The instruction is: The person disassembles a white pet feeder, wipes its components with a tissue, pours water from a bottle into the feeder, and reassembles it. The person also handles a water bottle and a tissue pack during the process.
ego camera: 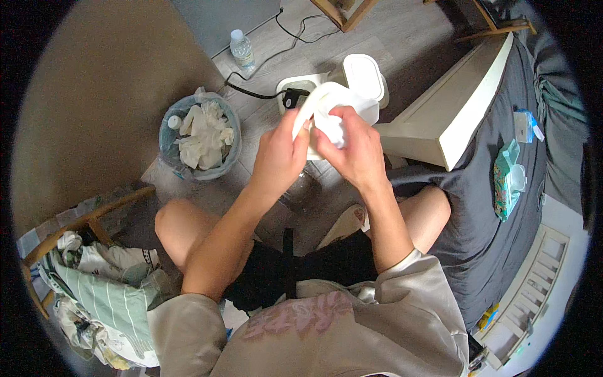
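My left hand (281, 153) grips the rim of a white plastic part (308, 104), which is curved and tilted in front of me. My right hand (355, 146) pinches a white wipe or cloth (335, 129) against the inside of that part. The part's lower side is hidden by my hands. Just beyond them on the floor stands a white container (301, 82) with a black plug or adapter (294, 98) in it. A white rounded lid or box (363, 75) is beside it at the right.
A lined bin (165, 136) with crumpled tissues stands left, a plastic bottle (242, 52) behind it. A black cable (254, 94) crosses the floor. At right are a white drawer or box (424, 134) and a bed with a wipes pack (504, 184). Clothes (108, 287) lie lower left.
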Tool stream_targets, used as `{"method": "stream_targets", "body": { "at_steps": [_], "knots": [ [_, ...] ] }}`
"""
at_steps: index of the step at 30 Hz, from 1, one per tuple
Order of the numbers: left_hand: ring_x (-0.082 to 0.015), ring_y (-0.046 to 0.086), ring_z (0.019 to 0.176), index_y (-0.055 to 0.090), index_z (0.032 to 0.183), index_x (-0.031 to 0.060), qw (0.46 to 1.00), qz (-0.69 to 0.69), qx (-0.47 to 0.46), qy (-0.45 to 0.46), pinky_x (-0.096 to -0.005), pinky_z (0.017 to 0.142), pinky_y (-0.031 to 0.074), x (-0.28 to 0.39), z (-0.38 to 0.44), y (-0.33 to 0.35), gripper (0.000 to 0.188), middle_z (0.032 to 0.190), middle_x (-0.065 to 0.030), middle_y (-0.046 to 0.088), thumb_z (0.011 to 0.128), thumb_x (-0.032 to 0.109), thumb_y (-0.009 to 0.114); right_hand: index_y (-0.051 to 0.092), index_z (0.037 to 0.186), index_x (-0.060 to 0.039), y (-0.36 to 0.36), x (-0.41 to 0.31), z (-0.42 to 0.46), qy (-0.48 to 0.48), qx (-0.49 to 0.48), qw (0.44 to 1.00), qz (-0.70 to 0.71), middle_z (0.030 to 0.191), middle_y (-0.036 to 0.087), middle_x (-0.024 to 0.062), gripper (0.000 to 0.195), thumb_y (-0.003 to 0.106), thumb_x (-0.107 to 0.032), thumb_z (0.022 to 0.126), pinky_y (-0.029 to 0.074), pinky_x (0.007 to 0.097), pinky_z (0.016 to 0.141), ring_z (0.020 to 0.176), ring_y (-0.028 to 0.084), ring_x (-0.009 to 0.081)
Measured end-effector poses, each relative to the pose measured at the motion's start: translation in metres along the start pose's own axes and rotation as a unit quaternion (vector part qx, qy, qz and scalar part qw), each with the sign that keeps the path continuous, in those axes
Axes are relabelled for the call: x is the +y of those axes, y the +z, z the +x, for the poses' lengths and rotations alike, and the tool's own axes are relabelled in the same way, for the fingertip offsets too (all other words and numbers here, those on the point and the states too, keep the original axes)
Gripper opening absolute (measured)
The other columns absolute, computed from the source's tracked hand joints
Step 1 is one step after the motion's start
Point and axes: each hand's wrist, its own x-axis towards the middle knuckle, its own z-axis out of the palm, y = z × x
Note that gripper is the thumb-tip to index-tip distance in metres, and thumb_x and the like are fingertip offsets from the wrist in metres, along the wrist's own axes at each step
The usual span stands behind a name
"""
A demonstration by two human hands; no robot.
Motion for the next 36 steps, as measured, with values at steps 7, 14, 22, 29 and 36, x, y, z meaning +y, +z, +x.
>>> {"method": "stream_targets", "body": {
  "at_steps": [7,14,22,29,36],
  "knots": [
    [-0.0455,0.068,0.083,0.057,0.118,0.0036,0.998,0.057,0.008,0.02,-0.0488,0.066,0.053,-0.008,-0.008,0.013,0.023,0.089,-0.0252,0.069,0.098,0.015,0.055,0.058,0.112,-0.0025,0.018,0.022,-0.016,-0.004,0.12,0.99,0.075,0.095,0.069,0.0134,0.031,0.067,-0.022,0.089,0.054,0.0384,0.073,0.083,0.068,0.0302],
    [-0.0419,0.069,0.078,0.058,0.119,0.003,0.995,0.088,0.05,-0.002,-0.0446,0.068,0.054,-0.022,0.022,-0.012,0.025,0.087,-0.0241,0.069,0.1,0.017,0.051,0.048,0.14,-0.0024,0.007,0.034,-0.039,0.181,0.137,0.75,0.621,0.115,0.063,0.0067,0.048,0.056,-0.025,0.099,0.049,0.0305,0.09,0.101,0.06,0.0157],
    [-0.0247,0.067,0.11,0.048,0.145,0.0074,0.995,-0.055,0.063,0.049,-0.0332,0.09,0.05,-0.003,0.02,0.003,0.044,0.124,-0.017,0.067,0.102,0.01,0.045,0.04,0.142,0.0019,0.004,0.073,-0.049,0.021,-0.063,0.588,0.806,0.124,0.063,0.0168,0.06,0.061,-0.031,0.098,0.06,0.0376,0.074,0.102,0.068,0.0287],
    [-0.0186,0.061,0.119,0.072,0.112,0.0023,0.995,-0.078,-0.049,-0.029,-0.03,0.102,0.044,0.003,0.014,-0.017,0.028,0.114,-0.01,0.072,0.099,0.003,0.046,0.04,0.143,-0.0004,-0.01,0.072,-0.041,0.034,-0.049,0.638,0.767,0.124,0.064,0.0151,0.072,0.07,-0.04,0.092,0.06,0.0317,0.07,0.094,0.07,0.024],
    [-0.0212,0.069,0.097,0.073,0.107,0.0063,0.993,-0.095,-0.07,0.019,-0.0315,0.084,0.05,0.007,0.004,-0.011,0.021,0.099,-0.0126,0.071,0.091,0.007,0.06,0.058,0.126,-0.0039,-0.002,0.068,-0.031,0.077,-0.084,0.707,0.698,0.101,0.07,0.0054,0.047,0.072,-0.033,0.092,0.055,0.0237,0.051,0.075,0.068,0.011]
  ]
}}
